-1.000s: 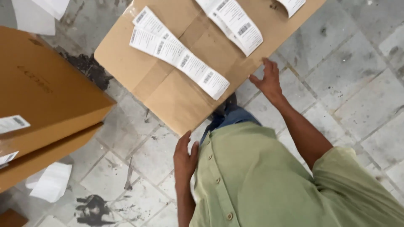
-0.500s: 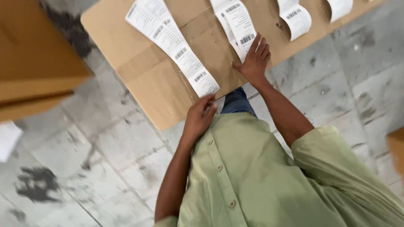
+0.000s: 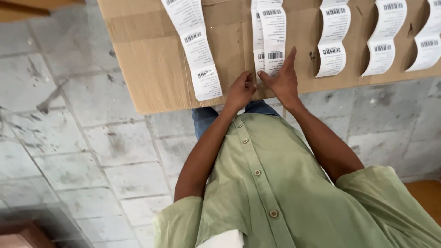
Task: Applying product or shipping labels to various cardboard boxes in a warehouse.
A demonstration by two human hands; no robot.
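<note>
Both hands work the near end of one barcode label strip [image 3: 270, 43] lying on a flat cardboard sheet [image 3: 151, 69]. Left hand [image 3: 240, 90] pinches its left edge, narrow grip. Right hand [image 3: 282, 79] presses flat, fingers extended, holding nothing. More label strips [image 3: 195, 50] lie left and right.

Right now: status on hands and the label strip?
Left hand and right hand both on the lower end of the middle label strip, fingers flat. Strip lies on the cardboard sheet. Nothing in the way.
</note>
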